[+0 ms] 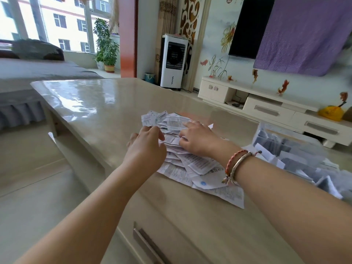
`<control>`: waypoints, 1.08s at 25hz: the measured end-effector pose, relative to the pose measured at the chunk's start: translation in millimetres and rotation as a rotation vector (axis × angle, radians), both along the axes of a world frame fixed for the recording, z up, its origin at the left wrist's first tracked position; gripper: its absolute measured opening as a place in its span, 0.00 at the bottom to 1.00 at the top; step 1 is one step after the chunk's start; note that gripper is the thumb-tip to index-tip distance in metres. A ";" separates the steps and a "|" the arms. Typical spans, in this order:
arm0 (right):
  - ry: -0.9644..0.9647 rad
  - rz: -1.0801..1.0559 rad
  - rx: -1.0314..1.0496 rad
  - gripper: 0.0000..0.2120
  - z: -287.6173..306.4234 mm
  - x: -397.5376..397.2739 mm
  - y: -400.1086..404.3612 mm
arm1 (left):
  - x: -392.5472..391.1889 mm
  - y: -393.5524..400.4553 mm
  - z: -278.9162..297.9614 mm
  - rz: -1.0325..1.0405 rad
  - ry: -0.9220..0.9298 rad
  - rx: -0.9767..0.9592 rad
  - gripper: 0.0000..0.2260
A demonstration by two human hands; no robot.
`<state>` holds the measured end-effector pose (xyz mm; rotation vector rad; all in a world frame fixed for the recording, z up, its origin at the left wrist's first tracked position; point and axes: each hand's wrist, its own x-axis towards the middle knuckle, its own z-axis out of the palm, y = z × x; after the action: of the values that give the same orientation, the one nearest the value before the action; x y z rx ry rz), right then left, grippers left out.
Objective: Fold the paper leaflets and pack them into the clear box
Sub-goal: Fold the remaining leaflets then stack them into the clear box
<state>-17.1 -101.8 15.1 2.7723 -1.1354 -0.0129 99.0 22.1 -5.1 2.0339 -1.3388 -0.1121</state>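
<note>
A loose pile of white printed paper leaflets (192, 164) lies on the glossy beige table (95, 103). My left hand (146, 147) rests at the pile's left edge, its fingers curled and its fingertips on the top sheets. My right hand (196, 138) lies on top of the pile with its fingers bent, touching the papers near the middle. Whether either hand pinches a sheet is unclear. The clear box (289, 147) stands to the right of the pile, blurred, with several folded leaflets inside it.
The table's left edge drops to the tiled floor, and a drawer handle (148, 244) shows at its near side. A grey bed (28, 80) is at the far left. A fan unit (173, 61) and a white TV cabinet (266, 107) stand beyond the table.
</note>
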 end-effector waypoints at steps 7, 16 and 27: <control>0.009 -0.016 0.142 0.20 -16.3 22.3 -26.4 | 13.5 4.4 -1.6 0.029 -0.011 0.052 0.10; -0.247 0.305 0.070 0.20 -5.3 -59.6 62.4 | -1.8 6.6 -5.7 -0.223 -0.018 0.000 0.30; -0.859 0.150 0.278 0.31 -27.9 -143.7 96.8 | -54.6 8.6 -6.7 -0.388 0.128 -0.010 0.13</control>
<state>-160.8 -5.0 -12.8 3.1732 -1.1043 1.2206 44.4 30.6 -11.8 1.7047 -1.6302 -0.4004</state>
